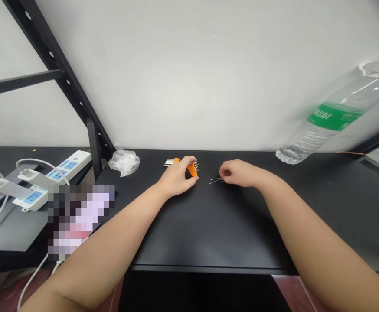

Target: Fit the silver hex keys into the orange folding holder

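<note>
My left hand [178, 177] is closed around an orange holder [192, 169], thumb and fingers on its two sides. Several thin silver hex keys [169, 163] are set in the holder, sticking out to the left, with short ends showing on its right side. A little to the right, my right hand [233, 172] is closed in a pinch. Two thin loose hex keys [215, 180] reach leftward from its fingertips, close to the black tabletop [202, 229]. The fingers partly hide their right ends.
A crumpled clear plastic bag [124, 163] lies at the back left. Against the wall on the right leans a large clear bottle [326, 119] with a green label. On the left are a white power strip [69, 165] with plugs and cables, and a black metal post [56, 65].
</note>
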The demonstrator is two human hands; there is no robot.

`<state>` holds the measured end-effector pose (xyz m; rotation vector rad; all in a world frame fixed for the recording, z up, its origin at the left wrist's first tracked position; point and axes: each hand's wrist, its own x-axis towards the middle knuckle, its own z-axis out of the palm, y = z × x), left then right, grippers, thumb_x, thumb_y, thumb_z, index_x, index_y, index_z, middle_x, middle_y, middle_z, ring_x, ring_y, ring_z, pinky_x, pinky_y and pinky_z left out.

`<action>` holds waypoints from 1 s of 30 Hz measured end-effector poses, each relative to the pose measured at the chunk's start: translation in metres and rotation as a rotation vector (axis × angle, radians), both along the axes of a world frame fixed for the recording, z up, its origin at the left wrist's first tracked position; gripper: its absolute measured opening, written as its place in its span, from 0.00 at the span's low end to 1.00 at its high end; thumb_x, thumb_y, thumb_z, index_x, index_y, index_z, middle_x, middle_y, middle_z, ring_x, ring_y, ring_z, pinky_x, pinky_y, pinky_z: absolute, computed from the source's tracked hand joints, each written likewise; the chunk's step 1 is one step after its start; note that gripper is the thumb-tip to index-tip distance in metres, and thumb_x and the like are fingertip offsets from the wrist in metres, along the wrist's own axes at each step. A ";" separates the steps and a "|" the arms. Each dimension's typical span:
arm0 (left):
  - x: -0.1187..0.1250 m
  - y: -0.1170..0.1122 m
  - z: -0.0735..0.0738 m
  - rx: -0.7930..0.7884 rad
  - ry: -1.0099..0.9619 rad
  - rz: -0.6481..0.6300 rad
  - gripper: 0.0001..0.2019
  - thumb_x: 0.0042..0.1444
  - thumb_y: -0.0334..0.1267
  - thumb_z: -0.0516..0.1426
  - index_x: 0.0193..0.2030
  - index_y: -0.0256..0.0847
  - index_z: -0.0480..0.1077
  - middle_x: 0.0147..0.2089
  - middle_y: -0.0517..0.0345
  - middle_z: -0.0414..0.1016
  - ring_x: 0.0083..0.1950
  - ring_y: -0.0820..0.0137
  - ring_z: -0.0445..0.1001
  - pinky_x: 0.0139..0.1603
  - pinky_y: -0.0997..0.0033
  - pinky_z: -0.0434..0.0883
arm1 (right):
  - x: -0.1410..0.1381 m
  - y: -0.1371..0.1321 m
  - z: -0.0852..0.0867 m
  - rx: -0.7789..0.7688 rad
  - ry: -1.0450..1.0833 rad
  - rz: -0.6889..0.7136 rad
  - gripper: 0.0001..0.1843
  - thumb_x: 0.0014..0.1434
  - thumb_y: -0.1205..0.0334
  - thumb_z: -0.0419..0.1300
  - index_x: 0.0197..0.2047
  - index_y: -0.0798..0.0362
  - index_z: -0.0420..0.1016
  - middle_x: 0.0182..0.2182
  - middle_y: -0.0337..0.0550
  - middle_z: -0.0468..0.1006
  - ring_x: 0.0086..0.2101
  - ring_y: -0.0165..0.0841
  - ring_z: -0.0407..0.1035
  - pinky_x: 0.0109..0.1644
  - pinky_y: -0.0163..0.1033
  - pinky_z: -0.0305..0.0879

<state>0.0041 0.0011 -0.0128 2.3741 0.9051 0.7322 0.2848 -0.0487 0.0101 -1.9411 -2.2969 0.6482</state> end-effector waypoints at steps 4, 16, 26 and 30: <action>0.000 0.000 0.000 0.004 -0.004 -0.004 0.26 0.59 0.41 0.62 0.63 0.49 0.63 0.61 0.55 0.76 0.60 0.60 0.77 0.61 0.57 0.73 | -0.006 -0.001 0.001 -0.039 -0.083 -0.036 0.03 0.50 0.67 0.62 0.30 0.50 0.75 0.30 0.42 0.79 0.27 0.34 0.69 0.29 0.38 0.58; 0.000 0.003 -0.002 0.052 -0.020 0.016 0.26 0.58 0.41 0.63 0.62 0.48 0.64 0.59 0.55 0.77 0.57 0.60 0.78 0.58 0.58 0.74 | -0.037 -0.012 0.007 0.409 0.327 0.146 0.05 0.59 0.66 0.58 0.37 0.50 0.75 0.33 0.40 0.78 0.31 0.32 0.69 0.38 0.38 0.65; 0.001 0.002 -0.002 0.063 -0.005 0.010 0.26 0.58 0.41 0.63 0.63 0.47 0.63 0.59 0.55 0.77 0.57 0.61 0.78 0.59 0.58 0.74 | -0.042 -0.011 0.004 0.522 0.200 0.231 0.08 0.62 0.69 0.57 0.37 0.50 0.76 0.33 0.40 0.77 0.33 0.33 0.69 0.38 0.39 0.63; 0.000 0.002 -0.002 0.078 0.009 0.008 0.26 0.58 0.41 0.63 0.63 0.48 0.64 0.58 0.56 0.78 0.55 0.61 0.79 0.57 0.59 0.74 | -0.044 -0.014 0.009 0.524 0.111 0.268 0.09 0.66 0.68 0.56 0.38 0.50 0.77 0.33 0.42 0.75 0.32 0.33 0.69 0.36 0.38 0.62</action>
